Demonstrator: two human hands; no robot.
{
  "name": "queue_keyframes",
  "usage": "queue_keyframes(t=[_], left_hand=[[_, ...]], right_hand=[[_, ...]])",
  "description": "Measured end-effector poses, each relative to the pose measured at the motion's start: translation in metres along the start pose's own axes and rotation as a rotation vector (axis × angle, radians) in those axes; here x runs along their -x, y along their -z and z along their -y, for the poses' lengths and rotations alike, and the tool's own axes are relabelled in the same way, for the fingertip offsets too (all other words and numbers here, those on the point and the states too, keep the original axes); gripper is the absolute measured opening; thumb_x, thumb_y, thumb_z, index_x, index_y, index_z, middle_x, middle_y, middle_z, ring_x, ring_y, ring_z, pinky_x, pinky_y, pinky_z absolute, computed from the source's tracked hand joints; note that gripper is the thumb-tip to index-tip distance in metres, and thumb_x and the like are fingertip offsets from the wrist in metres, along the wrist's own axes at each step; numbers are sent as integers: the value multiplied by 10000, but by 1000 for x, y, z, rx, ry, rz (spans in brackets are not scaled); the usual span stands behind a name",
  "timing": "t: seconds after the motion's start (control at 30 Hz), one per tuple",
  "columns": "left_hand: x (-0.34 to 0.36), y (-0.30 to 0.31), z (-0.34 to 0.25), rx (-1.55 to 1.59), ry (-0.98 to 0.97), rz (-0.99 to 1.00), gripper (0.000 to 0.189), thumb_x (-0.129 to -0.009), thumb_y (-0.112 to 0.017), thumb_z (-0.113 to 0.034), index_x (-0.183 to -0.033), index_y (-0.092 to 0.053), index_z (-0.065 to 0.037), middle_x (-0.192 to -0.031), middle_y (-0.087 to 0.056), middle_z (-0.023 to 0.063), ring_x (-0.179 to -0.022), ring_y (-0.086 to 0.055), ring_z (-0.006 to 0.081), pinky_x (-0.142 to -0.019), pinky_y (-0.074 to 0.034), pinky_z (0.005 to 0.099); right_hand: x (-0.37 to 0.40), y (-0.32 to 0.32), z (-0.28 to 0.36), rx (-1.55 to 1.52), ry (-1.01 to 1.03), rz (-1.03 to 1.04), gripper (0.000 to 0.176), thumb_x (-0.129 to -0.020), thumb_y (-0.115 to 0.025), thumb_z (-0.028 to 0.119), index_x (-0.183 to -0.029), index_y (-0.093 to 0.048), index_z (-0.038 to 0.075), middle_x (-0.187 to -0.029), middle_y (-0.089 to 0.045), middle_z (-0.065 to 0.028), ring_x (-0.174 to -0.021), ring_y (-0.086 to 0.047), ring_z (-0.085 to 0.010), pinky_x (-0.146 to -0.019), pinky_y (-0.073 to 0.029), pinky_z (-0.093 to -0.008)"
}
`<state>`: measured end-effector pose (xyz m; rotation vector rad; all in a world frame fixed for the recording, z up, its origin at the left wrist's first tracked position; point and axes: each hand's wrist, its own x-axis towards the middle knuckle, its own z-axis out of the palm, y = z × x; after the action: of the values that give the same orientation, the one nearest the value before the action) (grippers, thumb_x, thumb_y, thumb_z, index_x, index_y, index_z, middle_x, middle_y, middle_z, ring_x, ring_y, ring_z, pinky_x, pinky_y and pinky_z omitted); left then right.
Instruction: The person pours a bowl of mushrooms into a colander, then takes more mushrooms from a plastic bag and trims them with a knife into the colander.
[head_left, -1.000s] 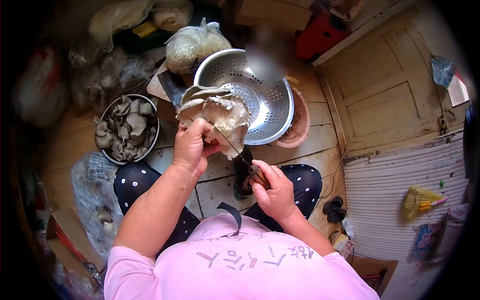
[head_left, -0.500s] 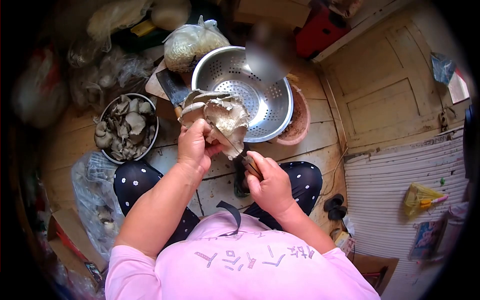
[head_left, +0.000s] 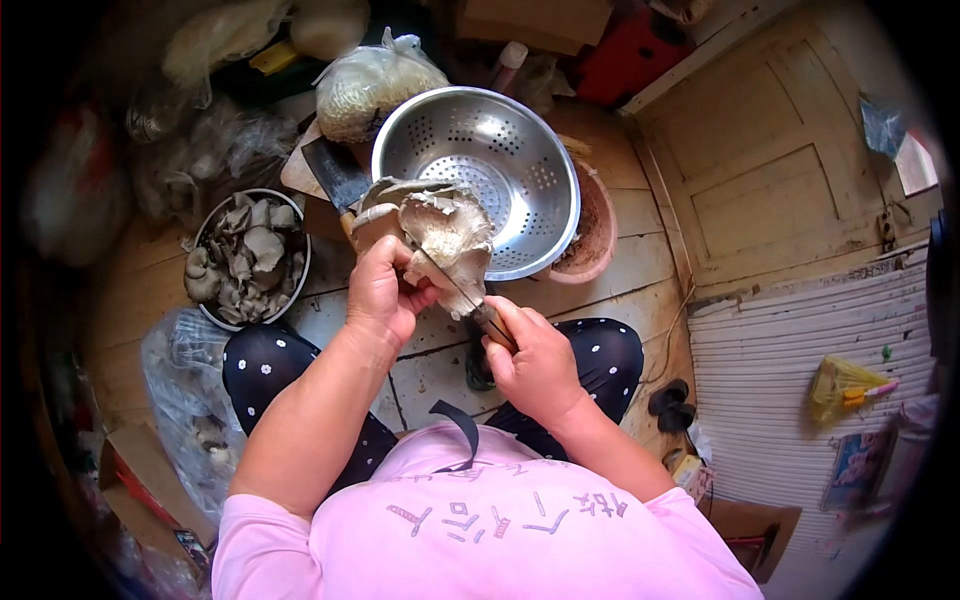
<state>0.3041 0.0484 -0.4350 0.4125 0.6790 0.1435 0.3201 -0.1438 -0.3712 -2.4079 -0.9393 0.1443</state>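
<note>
My left hand [head_left: 385, 290] is closed around the lower left side of a large oyster mushroom cluster [head_left: 450, 235], pale with a ragged underside. In my right hand [head_left: 535, 350] is the wooden handle of a knife [head_left: 490, 322]. Its thin blade runs up and left across the lower part of the cluster, close to my left fingers. Behind the mushroom stands a wide metal colander [head_left: 540, 200], partly overlapped by it. A bowl [head_left: 308, 240] of grey oyster mushrooms [head_left: 262, 250] sits on the floor to the left.
A cleaver [head_left: 335, 170] lies on a box left of the colander, near a tied plastic bag [head_left: 380, 85] of pale food. A pink basin [head_left: 600, 240] is partly behind the colander. At left lies a clear plastic bag [head_left: 185, 390]; black slippers [head_left: 672, 410] are at right.
The blurred round object over the colander's upper right is gone from there. The knife still crosses the mushroom, its handle shifted slightly; the whole view has shifted a little.
</note>
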Motion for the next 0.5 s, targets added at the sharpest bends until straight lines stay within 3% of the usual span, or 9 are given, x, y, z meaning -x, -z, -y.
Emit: queue_keyframes(t=[0.23, 0.5], left_hand=[[-11, 2, -15, 78, -76, -31, 76, -749, -579, -210, -717, -553, -145, -668, -549, -2, -588, -545, 137, -508, -484, 298], [-1, 2, -1, 14, 3, 16, 88, -767, -580, -239, -740, -565, -157, -670, -552, -17, -600, -548, 132, -491, -460, 294]], right_hand=[[10, 4, 0, -18, -14, 23, 444, -803, -635, 103, -1239, -550, 90, -879, -600, -161, -794, -614, -363, -708, -510, -423], [2, 6, 0, 8, 20, 22, 439, -805, -634, 104, -1233, -542, 77, -875, -601, -168, -784, -611, -373, -697, -509, -435]])
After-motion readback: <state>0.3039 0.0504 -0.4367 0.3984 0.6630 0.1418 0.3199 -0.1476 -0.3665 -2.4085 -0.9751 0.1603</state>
